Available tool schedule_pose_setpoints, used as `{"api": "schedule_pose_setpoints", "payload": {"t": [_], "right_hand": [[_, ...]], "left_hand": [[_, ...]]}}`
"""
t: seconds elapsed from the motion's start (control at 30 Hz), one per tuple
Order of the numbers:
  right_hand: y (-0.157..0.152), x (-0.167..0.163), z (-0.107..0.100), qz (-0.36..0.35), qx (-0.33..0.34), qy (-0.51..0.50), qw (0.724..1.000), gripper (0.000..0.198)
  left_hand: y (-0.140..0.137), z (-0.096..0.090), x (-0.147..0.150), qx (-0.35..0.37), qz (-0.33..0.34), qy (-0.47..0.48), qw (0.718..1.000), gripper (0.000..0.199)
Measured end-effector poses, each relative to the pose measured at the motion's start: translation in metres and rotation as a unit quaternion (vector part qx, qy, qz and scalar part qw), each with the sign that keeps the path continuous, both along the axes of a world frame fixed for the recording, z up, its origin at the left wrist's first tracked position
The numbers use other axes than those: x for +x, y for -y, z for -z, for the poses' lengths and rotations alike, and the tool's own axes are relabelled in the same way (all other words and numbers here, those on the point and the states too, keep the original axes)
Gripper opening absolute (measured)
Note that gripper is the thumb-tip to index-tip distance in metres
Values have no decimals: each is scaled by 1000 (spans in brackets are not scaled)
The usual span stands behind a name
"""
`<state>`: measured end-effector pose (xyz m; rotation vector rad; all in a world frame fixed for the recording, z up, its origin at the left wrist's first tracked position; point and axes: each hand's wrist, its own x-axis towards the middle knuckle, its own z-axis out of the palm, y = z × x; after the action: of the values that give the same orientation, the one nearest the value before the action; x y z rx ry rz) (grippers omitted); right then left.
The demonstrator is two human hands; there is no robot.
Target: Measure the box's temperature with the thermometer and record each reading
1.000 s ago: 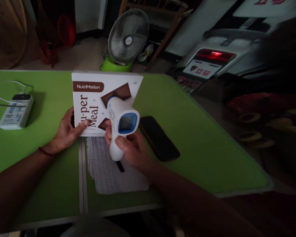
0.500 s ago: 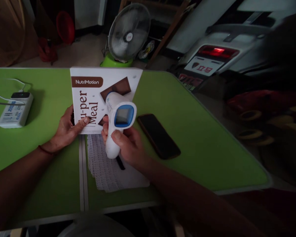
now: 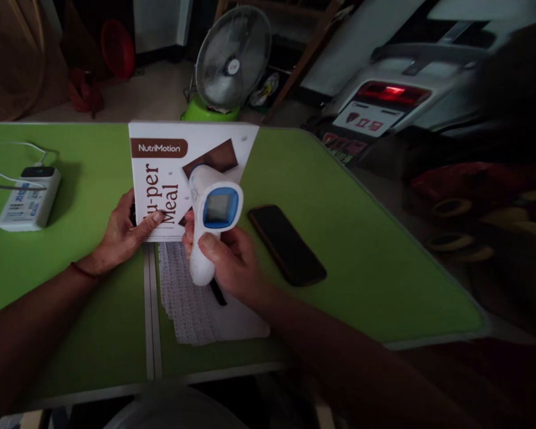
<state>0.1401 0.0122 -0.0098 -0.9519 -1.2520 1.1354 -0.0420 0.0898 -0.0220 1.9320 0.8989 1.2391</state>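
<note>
Smooth plastic thermometer point(image 3: 209, 208), cardboard box point(image 3: 174, 179)

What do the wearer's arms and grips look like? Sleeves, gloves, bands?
Left grip and right grip: no gloves. Left arm and right arm: no sleeves in view. A thin dark red band circles the left wrist; none shows on the right.

Fan point(image 3: 233, 67) beyond green table point(image 3: 384, 280) | phone point(image 3: 288, 245) lying flat | red basin point(image 3: 117, 49), probably, in dim background

Thermometer point(image 3: 213, 211) before box point(image 3: 170, 179), phone point(image 3: 288, 244) on table point(image 3: 361, 274) to their right, power bank point(image 3: 29, 202) left, fan point(image 3: 233, 62) behind table
</note>
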Motion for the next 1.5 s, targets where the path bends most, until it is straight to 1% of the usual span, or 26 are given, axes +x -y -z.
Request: {"api": "schedule_pose_setpoints", "payload": {"t": [0.17,0.33,0.5,0.7,0.9,1.0,1.1,1.17,1.23,1.3,1.37,1.5], "right_hand": [[-1,0,3,-5,5,26,1000,36],[0,-1,6,-7,15,-11,1000,33],[1,-1,5,-11,10,-19,1000,36],[1,-1,4,-16,38,18,999,33],[1,-2,5,-14,3,-50,999,37],[0,-2,5,-15,4,-62,998,35],[0,-1,5,-13,10,-64,998,32],[0,-1,5,-15,17,-52,998,32],[0,-1,5,-15,23,-33,999,34],[0,-1,5,-16,26,-13,999,35],[0,0,5,-21,28,-1,999,34],[-1,0,3,-31,29,-9,999,33]], "left_hand": [[0,1,0,3,-4,-2,1000,46],[0,1,0,-17,-13,-14,1000,48],[-2,1,0,1,-2,-4,1000,45],[-1,2,-1,-12,-14,-20,1000,49],[1,0,0,-34,-19,-10,999,50],[1,0,0,-27,-32,-23,999,50],[0,-2,0,-3,-39,-39,998,46],[0,-3,0,14,-45,-52,998,44],[0,-4,-1,14,-52,-59,997,44],[0,-4,-1,3,-48,-48,998,45],[0,-4,-2,-9,-30,-27,999,45],[0,-4,-1,-25,-9,6,1000,46]]}}
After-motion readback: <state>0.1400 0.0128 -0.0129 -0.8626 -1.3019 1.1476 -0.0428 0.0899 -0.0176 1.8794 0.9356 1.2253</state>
